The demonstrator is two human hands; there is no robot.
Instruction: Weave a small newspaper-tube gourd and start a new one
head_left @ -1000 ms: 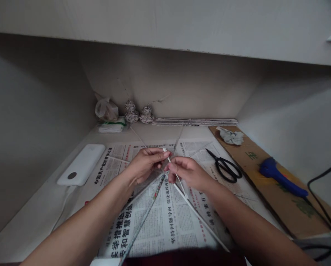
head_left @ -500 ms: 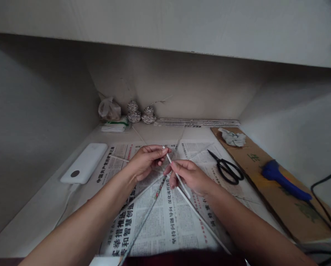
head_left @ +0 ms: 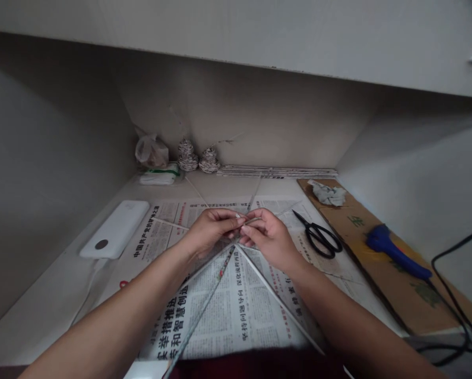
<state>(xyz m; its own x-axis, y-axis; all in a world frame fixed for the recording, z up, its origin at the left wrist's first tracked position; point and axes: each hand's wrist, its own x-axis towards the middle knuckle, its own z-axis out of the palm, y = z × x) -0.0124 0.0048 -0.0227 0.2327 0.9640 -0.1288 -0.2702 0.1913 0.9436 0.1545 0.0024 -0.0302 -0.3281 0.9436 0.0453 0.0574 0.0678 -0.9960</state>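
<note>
Several thin rolled-paper sticks (head_left: 281, 300) radiate from a crossing point over the newspaper. My left hand (head_left: 214, 231) is closed at that crossing from the left, thumb and index finger pinched on a paper stick whose pale bit shows at the fingertips. Against it, my right hand (head_left: 269, 239) pinches the same area, with a short piece of stick showing between its thumb and index finger. Fingers cover most of the crossing. A grey-patterned stick (head_left: 204, 310) runs from beneath the hands toward my body.
Newspaper (head_left: 220, 326) covers the tabletop. Black-handled scissors (head_left: 322, 239) lie to the right, beside cardboard (head_left: 354, 210) bearing a blue glue gun (head_left: 397, 252) and crumpled paper (head_left: 327, 193). A white power bank (head_left: 117, 229) is left. Woven gourd shapes (head_left: 187, 157) and bundled paper sticks (head_left: 279, 171) line the back.
My right hand has moved up to meet the left fingertips. The stick that slanted up between my hands now shows only as short bits at the fingers. The view has shifted slightly.
</note>
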